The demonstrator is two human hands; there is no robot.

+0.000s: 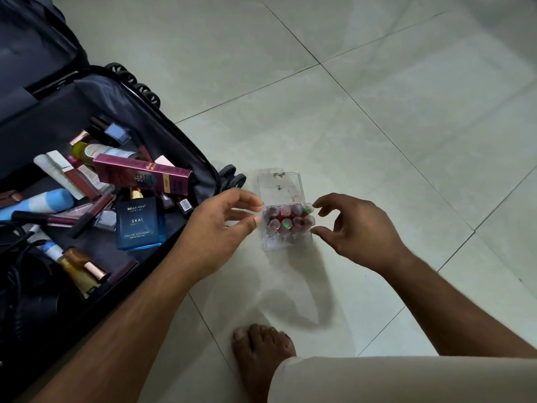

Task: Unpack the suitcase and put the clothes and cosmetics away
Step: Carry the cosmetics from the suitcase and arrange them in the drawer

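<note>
- The clear plastic lipstick case [286, 225] sits on the tiled floor [377, 112] just right of the open suitcase [180, 141], its lid flipped up and small tubes packed inside.
- The left hand [220, 225] touches the case's left side with loosely spread fingers; the right hand [354, 228] hovers at its right side, thumb and fingers narrowly apart, holding nothing.
- Unpacking looks barely begun: left of the case, the suitcase holds a blue cologne box [141, 223], a maroon BB cream carton [145, 174], lip glosses and bottles.
- No clothes are visible.

Pale tiled floor [377, 126], a bare foot [261, 350], perhaps a beige trouser leg [406, 379]
</note>
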